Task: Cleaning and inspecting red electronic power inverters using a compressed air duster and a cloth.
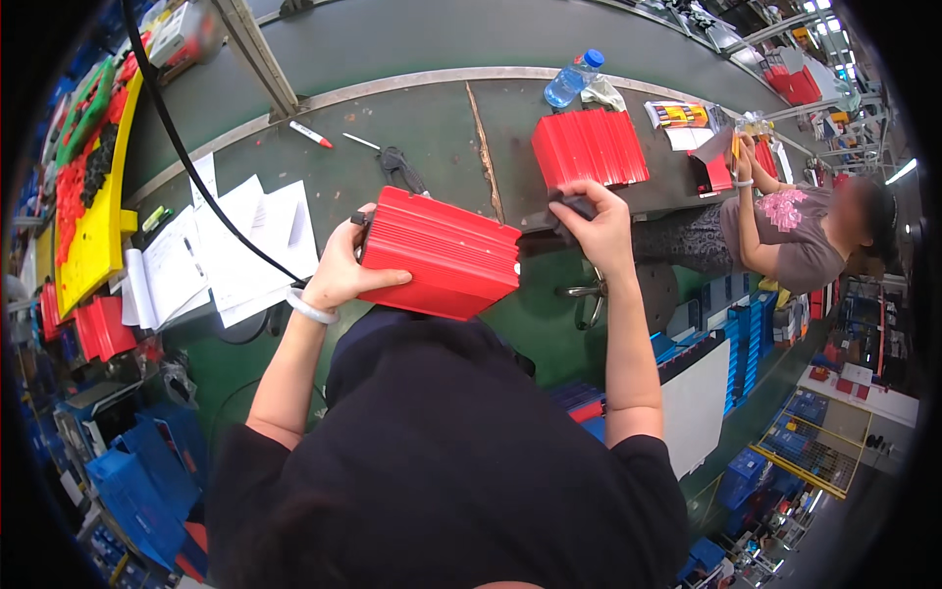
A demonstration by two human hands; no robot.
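With the left hand (pixel 339 267), grasping a red ribbed case (pixel 437 257) at mid-frame — turned with its long axis left to right, dipping slightly rightward. With the right hand (pixel 602 231), pinching a small dark item (pixel 569 212) right of centre. Farther off, past a second red case (pixel 587 147) — to a blue-capped bottle (pixel 569 84).

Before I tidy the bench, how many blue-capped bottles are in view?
1: the bottle on the bench, just beyond the red ribbed cases near the right hand; others may be hidden.

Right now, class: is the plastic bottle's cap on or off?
On: the blue cap sits atop the clear plastic bottle.
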